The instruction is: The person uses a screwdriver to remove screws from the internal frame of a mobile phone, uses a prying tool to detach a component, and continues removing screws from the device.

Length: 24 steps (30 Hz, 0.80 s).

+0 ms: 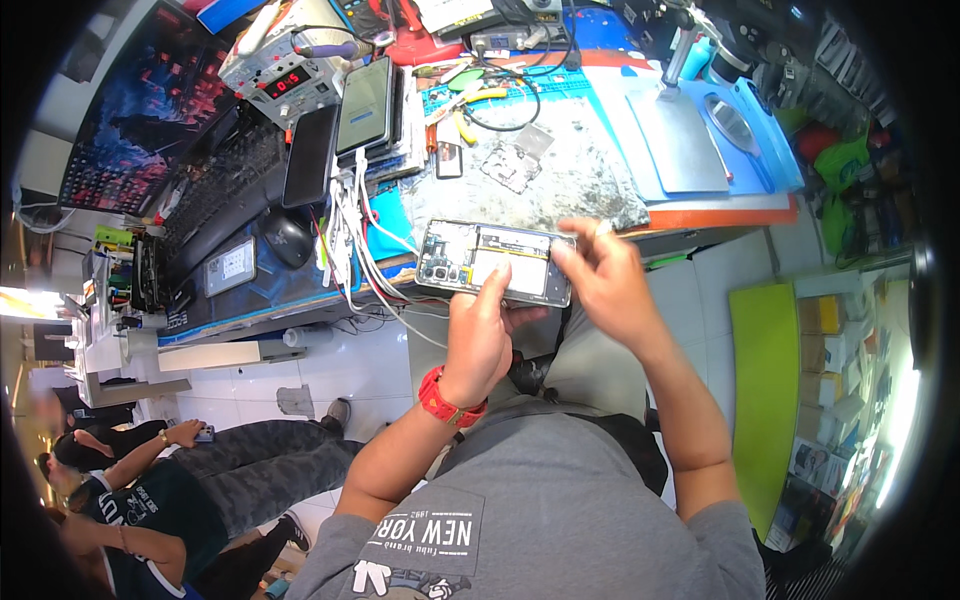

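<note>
A phone with its back cover off (515,262) lies across my left hand (480,335), above the bench's front edge. Its camera cluster is at the left end, and a pale battery area shows in the middle. My left hand grips it from below, thumb over the inner side. At the phone's right end, my right hand (605,285) has bent fingers close together, slightly blurred; anything small between them is hidden. On the mat (600,190) beyond lie a small bare metal plate (512,168) and a small dark-framed part (449,160).
White cables (350,235) hang over the bench edge at left. Two phones (310,157) (366,105) stand near a power supply (285,85). Yellow-handled pliers (465,125) lie at the back. A metal stand (678,140) occupies the right. Another person (180,490) sits at lower left.
</note>
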### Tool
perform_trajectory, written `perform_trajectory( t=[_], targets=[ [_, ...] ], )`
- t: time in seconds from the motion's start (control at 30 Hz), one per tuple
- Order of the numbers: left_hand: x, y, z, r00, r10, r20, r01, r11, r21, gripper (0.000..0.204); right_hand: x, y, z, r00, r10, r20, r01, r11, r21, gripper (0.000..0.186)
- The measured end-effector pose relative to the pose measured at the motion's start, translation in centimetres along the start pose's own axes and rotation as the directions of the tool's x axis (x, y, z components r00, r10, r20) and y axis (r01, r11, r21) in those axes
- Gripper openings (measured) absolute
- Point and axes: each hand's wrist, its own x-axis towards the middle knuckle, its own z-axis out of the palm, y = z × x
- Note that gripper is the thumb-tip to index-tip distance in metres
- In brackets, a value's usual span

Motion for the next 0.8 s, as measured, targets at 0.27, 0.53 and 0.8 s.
perform_trajectory(
  t=[0.27, 0.53, 0.8],
  targets=[
    [1.4, 0.0, -0.4, 0.998, -0.029, -0.05, 0.028, 0.999, -0.016, 0.036, 11.7, -1.8, 0.5, 0.819, -0.488, 0.302, 0.557, 0.547, -0.624, 0.046],
    [2.3, 0.4, -0.7, 0.988, -0.153, 0.0, 0.153, 0.988, 0.033, 0.041, 15.6, -4.1, 0.5, 0.852, -0.265, 0.452, 0.52, 0.525, -0.673, 0.065],
    [3.4, 1.9, 0.2, 0.969, -0.211, 0.128, 0.217, 0.976, -0.029, 0.044, 17.1, -5.1, -1.0, 0.894, -0.153, 0.422, 0.405, 0.679, -0.612, 0.045]
  ],
)
